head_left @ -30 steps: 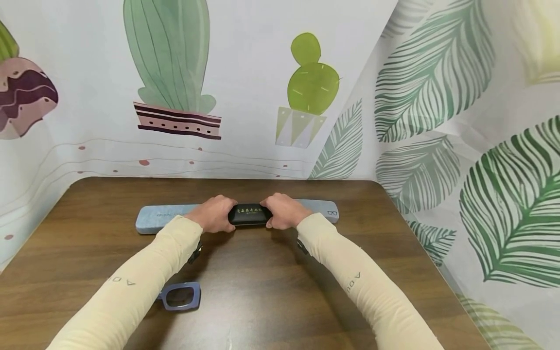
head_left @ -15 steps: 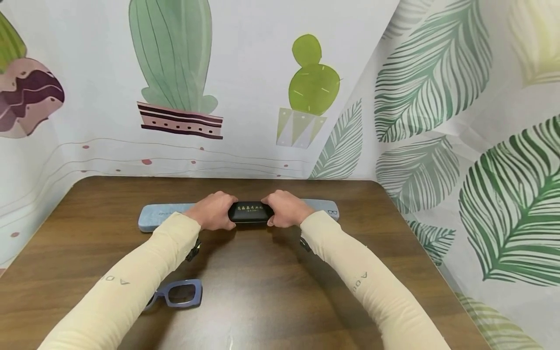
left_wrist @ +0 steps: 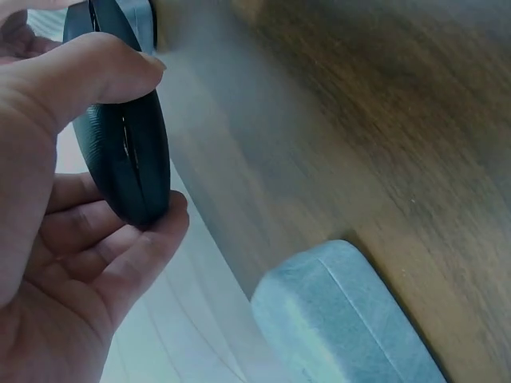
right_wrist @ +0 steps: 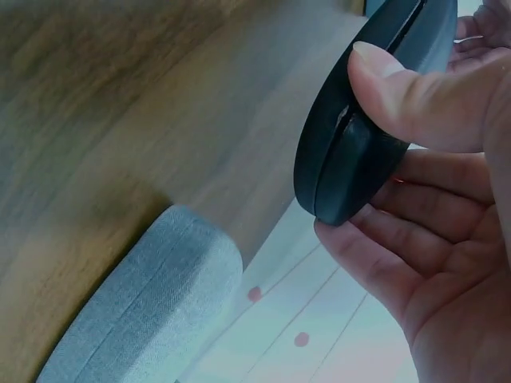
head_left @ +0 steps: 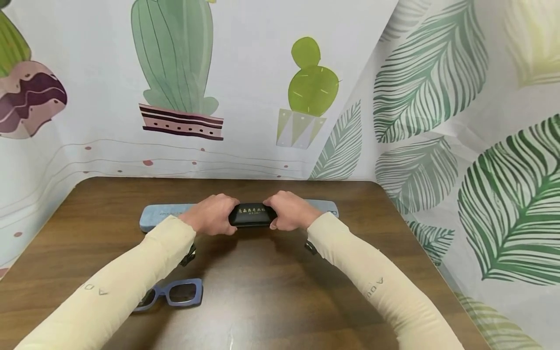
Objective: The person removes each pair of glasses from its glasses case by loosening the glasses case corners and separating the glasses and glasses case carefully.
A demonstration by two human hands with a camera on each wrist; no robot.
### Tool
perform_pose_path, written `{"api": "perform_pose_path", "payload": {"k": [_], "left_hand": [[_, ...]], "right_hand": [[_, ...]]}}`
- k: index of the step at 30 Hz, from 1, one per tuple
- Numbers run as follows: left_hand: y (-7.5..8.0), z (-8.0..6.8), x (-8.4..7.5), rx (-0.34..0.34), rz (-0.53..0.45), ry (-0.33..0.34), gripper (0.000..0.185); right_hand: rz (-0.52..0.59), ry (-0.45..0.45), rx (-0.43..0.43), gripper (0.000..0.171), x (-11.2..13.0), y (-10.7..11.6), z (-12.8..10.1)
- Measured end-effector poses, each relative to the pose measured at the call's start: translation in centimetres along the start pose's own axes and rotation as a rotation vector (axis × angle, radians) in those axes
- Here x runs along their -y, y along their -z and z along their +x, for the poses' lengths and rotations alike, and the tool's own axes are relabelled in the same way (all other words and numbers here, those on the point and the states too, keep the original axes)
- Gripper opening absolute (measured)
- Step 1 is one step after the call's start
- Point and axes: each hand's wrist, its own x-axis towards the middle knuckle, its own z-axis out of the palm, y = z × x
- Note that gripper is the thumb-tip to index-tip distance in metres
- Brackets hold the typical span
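The brown wooden worktop [head_left: 271, 291] stands in a corner of printed cloth walls with cactus and leaf patterns; across its far part lies a long grey-blue felt case [head_left: 162, 215]; in front of it, raised a little above the wood, a person holds a black glasses case [head_left: 252, 215] by its two ends. The left hand [head_left: 213, 214] has its thumb on top and fingers curled under one rounded end; the right hand [head_left: 289, 211] does the same at the other end. The case looks stiff, light and closed, with a thin seam along the edge; its shell seems smooth, so the ends give a sure grip. Near the left sleeve lie blue-framed glasses [head_left: 175, 295].
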Motion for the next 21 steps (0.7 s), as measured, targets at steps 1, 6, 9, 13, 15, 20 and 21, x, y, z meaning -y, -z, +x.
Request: {"api": "perform_pose_path", "payload": {"k": [1, 6, 9, 13, 15, 20, 21], "left_hand": [[0.0, -0.2, -0.1, -0.002, 0.008, -0.005, 0.039], [0.0, -1.1, -0.8, -0.015, 0.049, -0.019, 0.036], [0.1, -1.5, -1.1, -0.012, 0.057, -0.027, 0.037], [0.1, -2.1, -1.5, -0.005, 0.071, -0.048, 0.037], [0.0, -2.4, -1.7, -0.003, 0.075, -0.062, 0.037], [-0.2, -2.8, -1.9, 0.006, 0.093, -0.071, 0.039], [-0.3, -2.9, -2.0, 0.008, 0.102, -0.071, 0.040]], "right_hand": [[0.003, -0.001, 0.005, 0.043, 0.1, 0.0, -0.1], [0.001, 0.011, 0.013, 0.047, 0.8, 0.1, -0.9], [-0.015, 0.022, 0.005, 0.044, 1.2, 0.1, -1.4], [-0.045, 0.038, -0.007, 0.042, 1.6, 0.0, -2.1], [-0.060, 0.049, -0.015, 0.042, 1.9, -0.1, -2.5], [-0.080, 0.067, -0.028, 0.043, 2.3, -0.5, -3.1], [-0.085, 0.068, -0.029, 0.044, 2.3, -0.7, -3.1]]}}
